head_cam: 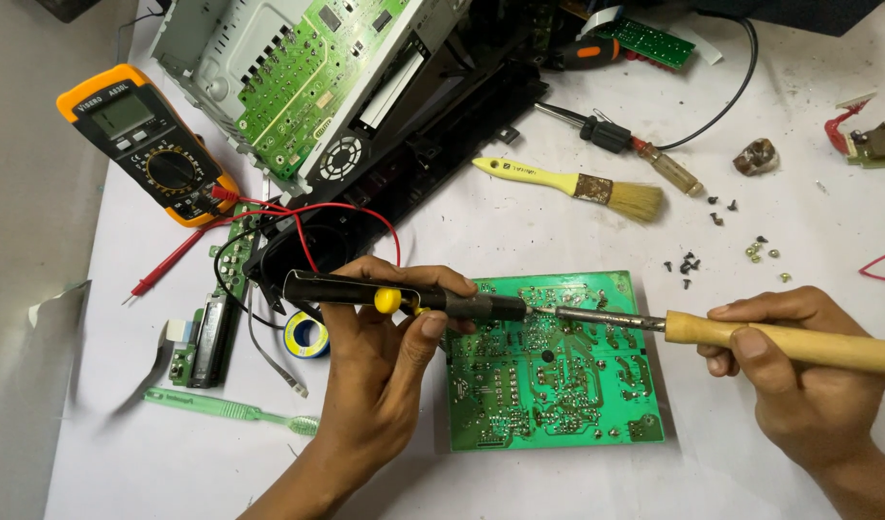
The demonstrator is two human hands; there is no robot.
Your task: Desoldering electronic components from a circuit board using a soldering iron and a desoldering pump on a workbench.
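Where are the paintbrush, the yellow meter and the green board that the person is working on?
paintbrush (596,187), head view, on its metal band.
yellow meter (146,144), head view, on its face below the screen.
green board (558,385), head view, on its bare middle.

On the white bench (519,241), the left hand (380,356) grips a black desoldering pump (404,297) and the right hand (789,361) a wooden-handled soldering iron (750,332). Both tips meet over the green circuit board (558,385). A yellow multimeter (144,140) and a brush (577,188) lie beyond.

A green circuit board (556,361) is seen at lower centre, silver-dotted; a black desoldering pump (404,294) is yellow-buttoned; an orange multimeter (146,143) is shown upper left; the tabletop (519,231) is white.
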